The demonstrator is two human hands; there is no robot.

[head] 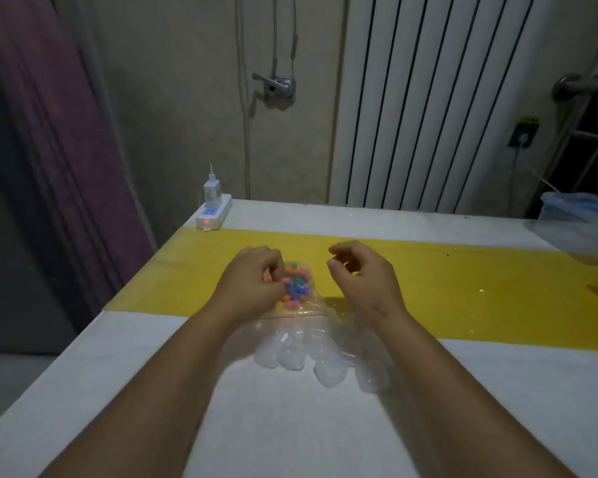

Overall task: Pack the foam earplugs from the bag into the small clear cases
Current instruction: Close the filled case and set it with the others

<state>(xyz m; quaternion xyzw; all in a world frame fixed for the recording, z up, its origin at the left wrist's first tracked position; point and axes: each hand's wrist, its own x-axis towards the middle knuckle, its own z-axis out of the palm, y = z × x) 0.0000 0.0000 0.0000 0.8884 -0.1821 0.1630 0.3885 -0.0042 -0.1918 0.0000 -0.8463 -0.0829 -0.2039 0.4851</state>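
left hand (252, 279) curled, closed on bag (302, 303) left edge | right hand (363, 274) held loosely curled right of bag, nothing held

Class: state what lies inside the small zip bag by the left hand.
Loose foam earplugs, orange, blue, green and pink, fill the zip bag. The left hand covers its left side, so their count is hidden.

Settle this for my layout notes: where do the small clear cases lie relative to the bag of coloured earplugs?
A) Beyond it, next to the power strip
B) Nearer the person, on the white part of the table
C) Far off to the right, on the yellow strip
B: the clear cases lie on the white tabletop, on the person's side of the earplug bag, which rests on the yellow strip.
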